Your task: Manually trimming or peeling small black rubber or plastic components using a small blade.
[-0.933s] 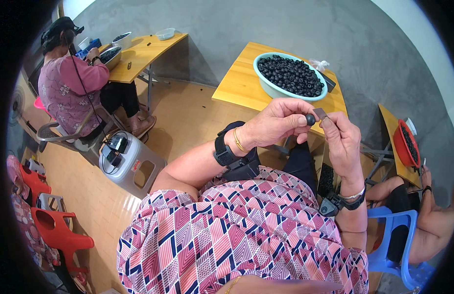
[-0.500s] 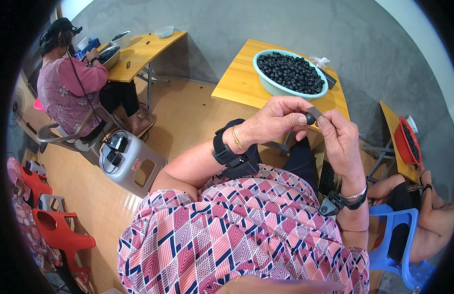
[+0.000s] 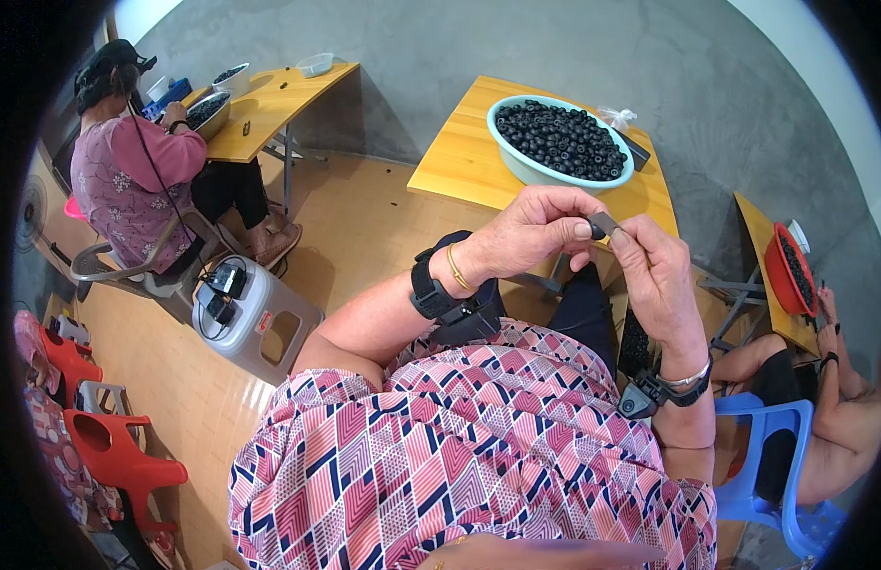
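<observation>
My left hand pinches a small round black piece between thumb and bent fingers. Opposite it, my right hand is closed on a thin, flat dark grey strip. The strip's end rests against the black piece, and the fingers partly hide both. Just beyond my hands stands a pale blue-green bowl, heaped with round black pieces, many showing a ring-shaped hole.
The bowl sits on a yellow table beside a dark block and a clear plastic bag. Another person works at the left table. At right are a red basin, a person's arms and a blue chair.
My hands keep their grip, with the strip and black piece tilting slightly. At the right edge, the other person's hands have shifted up beside the red basin.
</observation>
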Available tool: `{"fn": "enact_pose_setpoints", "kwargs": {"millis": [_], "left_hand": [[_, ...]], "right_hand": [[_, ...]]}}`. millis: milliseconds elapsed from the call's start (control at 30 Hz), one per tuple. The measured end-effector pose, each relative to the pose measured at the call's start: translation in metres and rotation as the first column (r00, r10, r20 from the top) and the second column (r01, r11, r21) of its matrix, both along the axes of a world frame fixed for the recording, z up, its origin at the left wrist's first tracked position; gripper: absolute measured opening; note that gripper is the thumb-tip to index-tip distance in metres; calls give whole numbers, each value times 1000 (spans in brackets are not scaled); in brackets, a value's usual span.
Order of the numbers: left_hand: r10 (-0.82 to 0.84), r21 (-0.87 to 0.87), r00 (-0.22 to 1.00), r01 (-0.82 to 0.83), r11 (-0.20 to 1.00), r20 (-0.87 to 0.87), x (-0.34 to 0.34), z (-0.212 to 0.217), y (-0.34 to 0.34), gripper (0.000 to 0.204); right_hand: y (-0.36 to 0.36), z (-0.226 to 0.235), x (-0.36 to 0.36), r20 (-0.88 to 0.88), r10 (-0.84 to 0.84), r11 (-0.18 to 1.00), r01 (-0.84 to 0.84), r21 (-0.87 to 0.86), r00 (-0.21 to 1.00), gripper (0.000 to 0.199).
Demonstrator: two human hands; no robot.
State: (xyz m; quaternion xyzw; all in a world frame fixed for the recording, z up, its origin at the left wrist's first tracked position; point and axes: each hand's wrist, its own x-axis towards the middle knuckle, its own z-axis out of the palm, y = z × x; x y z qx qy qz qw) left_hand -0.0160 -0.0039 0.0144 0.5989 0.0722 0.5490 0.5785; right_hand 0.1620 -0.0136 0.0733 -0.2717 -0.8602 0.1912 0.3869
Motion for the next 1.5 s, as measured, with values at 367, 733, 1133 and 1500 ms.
{"fn": "enact_pose_setpoints", "kwargs": {"millis": [367, 733, 1133, 1500], "left_hand": [[-97, -118, 992, 106, 987, 78, 0, -2, 1, 25], [-158, -210, 975, 189, 959, 158, 2, -5, 1, 25], [-132, -205, 957, 188, 961, 256, 8, 1, -4, 22], [-91, -222, 970, 141, 965, 224, 10, 3, -8, 24]], "right_hand": [[0, -2, -5, -131, 48, 982, -23, 188, 990, 14], [8, -12, -7, -119, 152, 896, -87, 435, 981, 19], [16, -24, -10, -80, 97, 734, -17, 679, 992, 32], [18, -26, -11, -62, 76, 664, -4, 748, 995, 34]]}}
